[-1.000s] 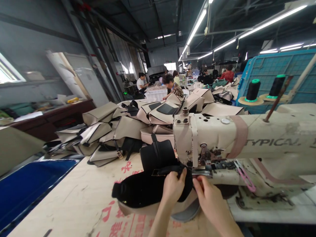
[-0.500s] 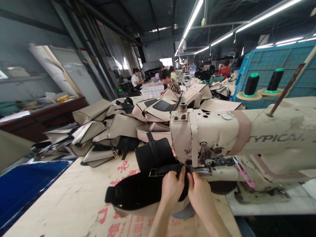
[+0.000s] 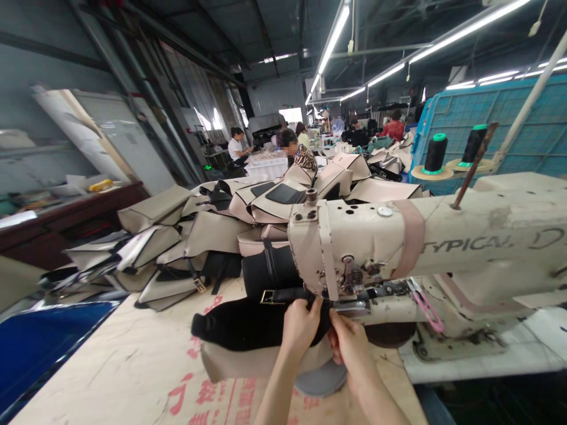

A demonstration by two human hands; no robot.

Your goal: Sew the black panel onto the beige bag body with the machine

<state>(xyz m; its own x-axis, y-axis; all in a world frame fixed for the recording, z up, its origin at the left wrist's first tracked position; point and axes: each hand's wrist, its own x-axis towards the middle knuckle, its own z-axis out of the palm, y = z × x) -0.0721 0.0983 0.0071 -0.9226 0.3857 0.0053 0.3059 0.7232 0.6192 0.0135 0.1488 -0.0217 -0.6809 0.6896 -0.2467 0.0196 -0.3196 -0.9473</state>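
A black and beige bag piece [image 3: 248, 327] lies on the cardboard-covered table [image 3: 133, 378] under the head of a cream sewing machine [image 3: 425, 248]. A black strap with a metal buckle [image 3: 268, 296] runs along its top edge toward the needle. My left hand [image 3: 300, 327] pinches the black fabric and strap just left of the presser foot. My right hand [image 3: 348, 345] grips the same edge right below the needle area. Both hands touch each other at the seam.
A heap of beige and black bag panels [image 3: 186, 230] fills the table behind the work. A blue bin [image 3: 39, 342] sits at the left. Two black thread cones [image 3: 436, 153] stand on the machine, before a blue crate [image 3: 509, 127]. Other people [image 3: 296, 150] sit at tables far behind.
My hands and the bag piece have shifted left in view and come closer together at the needle. The camera has turned slightly to the right.
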